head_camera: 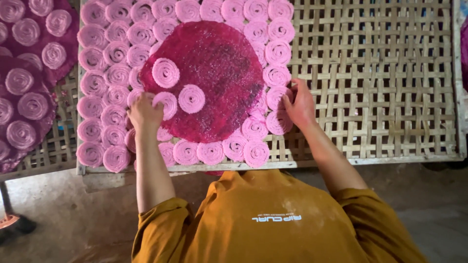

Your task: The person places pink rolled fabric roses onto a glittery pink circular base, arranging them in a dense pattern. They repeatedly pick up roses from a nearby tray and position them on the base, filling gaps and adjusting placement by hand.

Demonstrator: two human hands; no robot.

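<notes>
Left hand: the left hand point(145, 113) rests fingers-down on a pink coil point(166, 104), touching it; whether it grips I cannot tell
Right hand: the right hand point(299, 104) lies flat, fingers spread, at the rim coils point(278, 122)
Sheet: the round red sheet point(214, 80) lies on the woven tray point(380, 78), ringed by coils
Nearby: another tray point(53, 146) stands to the left; an orange shirt point(273, 219) shows below

This looks like a small food-making workshop: a woven bamboo drying rack point(380, 73) on a bare concrete floor point(63, 214) carries rows of pink spiral discs point(117, 73), with another loaded rack point(53, 146) just left of it.
</notes>
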